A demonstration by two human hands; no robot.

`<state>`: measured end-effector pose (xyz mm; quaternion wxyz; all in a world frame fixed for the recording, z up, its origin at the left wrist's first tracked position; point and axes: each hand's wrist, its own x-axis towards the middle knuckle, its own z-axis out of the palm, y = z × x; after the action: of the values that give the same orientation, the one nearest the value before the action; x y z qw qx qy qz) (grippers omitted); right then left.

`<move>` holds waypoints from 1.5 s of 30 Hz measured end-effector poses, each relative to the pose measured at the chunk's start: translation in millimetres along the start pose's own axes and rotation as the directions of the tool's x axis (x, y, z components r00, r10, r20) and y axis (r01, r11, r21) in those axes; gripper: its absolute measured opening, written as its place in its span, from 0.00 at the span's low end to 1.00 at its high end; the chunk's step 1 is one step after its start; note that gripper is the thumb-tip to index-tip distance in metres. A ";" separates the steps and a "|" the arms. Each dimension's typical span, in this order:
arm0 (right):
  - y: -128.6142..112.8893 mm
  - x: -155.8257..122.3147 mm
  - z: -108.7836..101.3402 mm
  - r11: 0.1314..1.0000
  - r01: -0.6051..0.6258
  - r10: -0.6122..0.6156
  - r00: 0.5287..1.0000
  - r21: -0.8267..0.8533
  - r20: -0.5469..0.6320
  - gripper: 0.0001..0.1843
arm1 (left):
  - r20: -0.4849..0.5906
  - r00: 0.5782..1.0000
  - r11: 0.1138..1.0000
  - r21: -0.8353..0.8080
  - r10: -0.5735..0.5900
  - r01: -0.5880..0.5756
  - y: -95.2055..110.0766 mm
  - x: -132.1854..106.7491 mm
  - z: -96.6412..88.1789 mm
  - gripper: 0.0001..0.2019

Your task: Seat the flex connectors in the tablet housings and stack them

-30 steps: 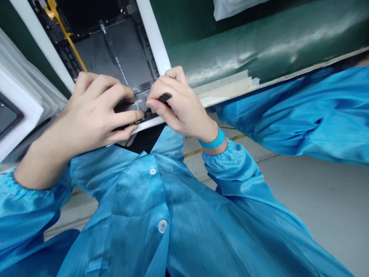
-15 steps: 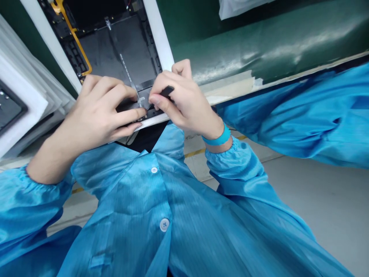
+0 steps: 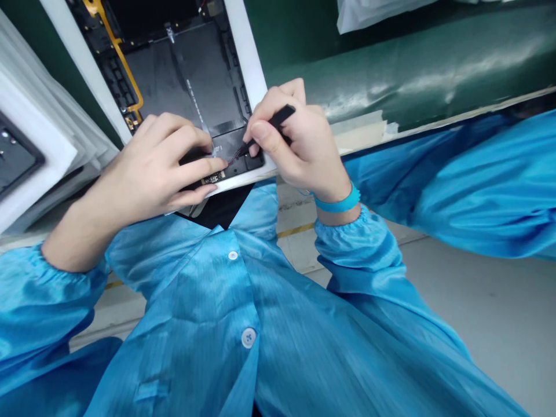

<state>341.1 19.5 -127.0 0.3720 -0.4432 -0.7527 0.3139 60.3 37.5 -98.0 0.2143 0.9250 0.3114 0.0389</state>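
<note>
My left hand (image 3: 152, 162) lies over the near-left part of an opened tablet-like device (image 3: 208, 69), its fingers apart. One fingertip presses beside a small circuit board (image 3: 214, 177) at the device's near edge, and the thumb rests along that edge. In my right hand (image 3: 295, 142) are black tweezers (image 3: 282, 117), pinched between thumb and fingers. Their thin tips point down-left, close to the left fingertip and the board; whether they grip anything cannot be made out. A thin printed strip (image 3: 193, 98) runs down the device's middle.
A white frame (image 3: 247, 52) surrounds the device on the green mat (image 3: 313, 46). At left stand layered white sheets (image 3: 56, 104) with another dark device (image 3: 17, 153). White material (image 3: 369, 11) lies at the top right. Beside me is a person's blue sleeve (image 3: 478, 179).
My right hand has shifted right and slightly up with the tweezers, which show more fully. The small circuit board is now more visible. My left hand stays nearly in place.
</note>
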 end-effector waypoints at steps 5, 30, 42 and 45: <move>2.3 1.2 1.4 0.996 -0.049 0.048 0.999 0.072 0.013 0.33 | 0.010 0.999 0.999 0.017 -0.045 0.044 6.3 18.5 -9.7 0.22; 2.5 0.1 -1.5 0.959 0.005 0.001 1.000 0.285 -0.023 0.22 | 0.200 0.953 0.973 0.088 -0.228 0.214 27.9 63.3 -28.9 0.14; 3.3 1.3 4.1 0.945 0.062 -0.027 0.993 0.322 -0.112 0.22 | 0.293 0.858 0.905 0.195 -0.422 0.378 47.6 84.8 -38.4 0.10; 7.8 -0.9 6.5 0.951 0.110 -0.075 0.989 0.289 -0.129 0.28 | 0.310 0.843 0.897 0.196 -0.440 0.396 50.6 88.1 -38.6 0.11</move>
<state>339.3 21.0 -136.9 0.4917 -0.3645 -0.6941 0.3788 151.4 68.0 -47.2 0.2109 0.8382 0.4650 -0.1916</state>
